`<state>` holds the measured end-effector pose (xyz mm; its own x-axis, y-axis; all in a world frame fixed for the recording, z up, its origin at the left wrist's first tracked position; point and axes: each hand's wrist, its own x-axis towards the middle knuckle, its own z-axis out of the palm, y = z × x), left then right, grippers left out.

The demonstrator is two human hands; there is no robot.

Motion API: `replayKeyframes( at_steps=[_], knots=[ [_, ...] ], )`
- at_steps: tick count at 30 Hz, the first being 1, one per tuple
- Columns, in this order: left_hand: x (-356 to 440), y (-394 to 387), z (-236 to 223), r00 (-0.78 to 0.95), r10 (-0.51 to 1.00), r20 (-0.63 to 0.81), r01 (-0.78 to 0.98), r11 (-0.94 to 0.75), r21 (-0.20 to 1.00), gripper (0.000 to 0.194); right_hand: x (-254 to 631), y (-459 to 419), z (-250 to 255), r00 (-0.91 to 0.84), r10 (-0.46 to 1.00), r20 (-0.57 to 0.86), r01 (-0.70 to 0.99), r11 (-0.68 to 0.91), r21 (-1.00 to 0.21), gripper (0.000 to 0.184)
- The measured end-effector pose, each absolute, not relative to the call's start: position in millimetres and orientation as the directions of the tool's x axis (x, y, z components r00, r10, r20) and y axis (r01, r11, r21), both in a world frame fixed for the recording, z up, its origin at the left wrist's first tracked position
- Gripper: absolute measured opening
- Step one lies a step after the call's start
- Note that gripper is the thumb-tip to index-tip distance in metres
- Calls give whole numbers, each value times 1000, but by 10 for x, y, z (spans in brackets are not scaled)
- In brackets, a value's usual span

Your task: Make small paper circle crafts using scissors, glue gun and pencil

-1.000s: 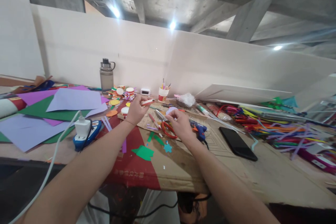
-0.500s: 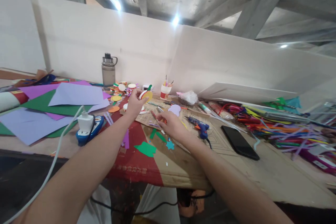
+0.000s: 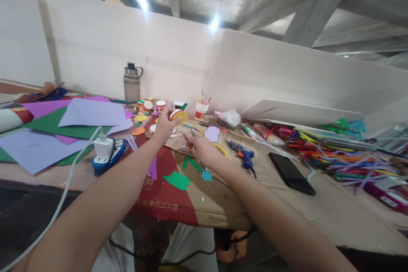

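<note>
My left hand is raised over the cardboard-covered table and pinches a small round craft piece, white and red at the rim with a yellow face and a green tip. My right hand lies low on the cardboard with its fingers reaching left toward small paper strips and scissors; whether it grips anything is unclear. A lilac paper cut-out lies just beyond it. A blue glue gun rests to its right.
Coloured paper sheets cover the left side, with a white charger on a blue power strip. A water bottle, a pen cup, a black phone and a heap of coloured paper strips stand around.
My left hand turned the round piece so its yellow face shows. My right hand let go of the lilac cut-out and dropped to the cardboard, shifting left.
</note>
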<state>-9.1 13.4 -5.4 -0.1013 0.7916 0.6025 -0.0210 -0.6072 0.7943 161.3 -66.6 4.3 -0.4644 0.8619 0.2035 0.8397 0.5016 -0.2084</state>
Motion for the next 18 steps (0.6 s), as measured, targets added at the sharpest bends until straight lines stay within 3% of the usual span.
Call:
replayKeyframes(
  at_steps=[6, 18],
  knots=[
    [-75, 125, -49, -60, 794, 605, -25, -607, 794, 29, 1540, -674, 14, -410, 907, 101, 900, 420, -116, 19],
    [-52, 144, -86, 34, 816, 577, -29, -576, 817, 31, 1574, -582, -100, -407, 896, 177, 879, 437, -189, 15]
  ],
)
